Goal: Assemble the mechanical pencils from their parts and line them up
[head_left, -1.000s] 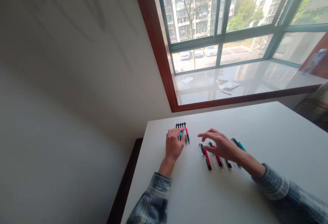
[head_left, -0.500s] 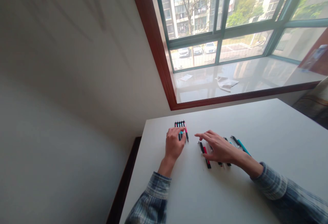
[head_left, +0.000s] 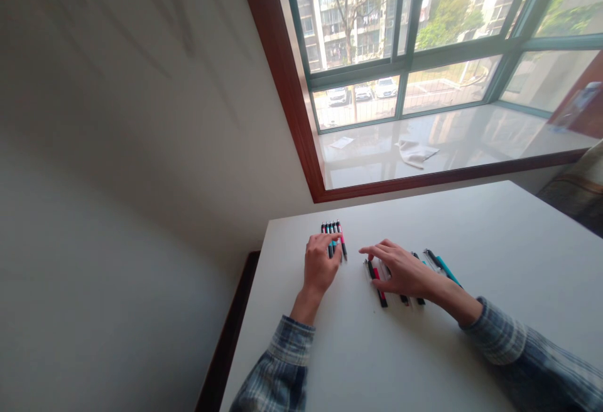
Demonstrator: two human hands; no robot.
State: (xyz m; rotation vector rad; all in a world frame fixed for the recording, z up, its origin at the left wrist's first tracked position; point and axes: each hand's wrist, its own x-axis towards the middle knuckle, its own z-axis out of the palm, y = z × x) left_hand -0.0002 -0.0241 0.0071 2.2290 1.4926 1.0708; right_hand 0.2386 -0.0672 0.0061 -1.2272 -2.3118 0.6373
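My left hand (head_left: 321,265) rests at a neat row of several click pens (head_left: 343,243), its index finger stretched across them and its thumb apart at their near end. Part of that row is hidden under the fingers. To the right, my right hand (head_left: 400,269) lies low over a looser group of pens, fingers stretched out to the left. Its thumb is against a red and black pen (head_left: 377,283), though a firm grip does not show. Black pen ends (head_left: 421,302) stick out below the palm, and a teal and black pen (head_left: 447,270) lies beyond the wrist.
The pens lie on a white table (head_left: 367,362) set against a wall (head_left: 188,167). Behind it is a window with a reddish-brown frame (head_left: 400,183). A crumpled white cloth or paper (head_left: 417,153) lies on the sill. A brownish object (head_left: 577,179) stands at the right edge.
The red and black pen's near end has shifted slightly away from me. My right fingertips have moved very slightly right; my left hand stays put.
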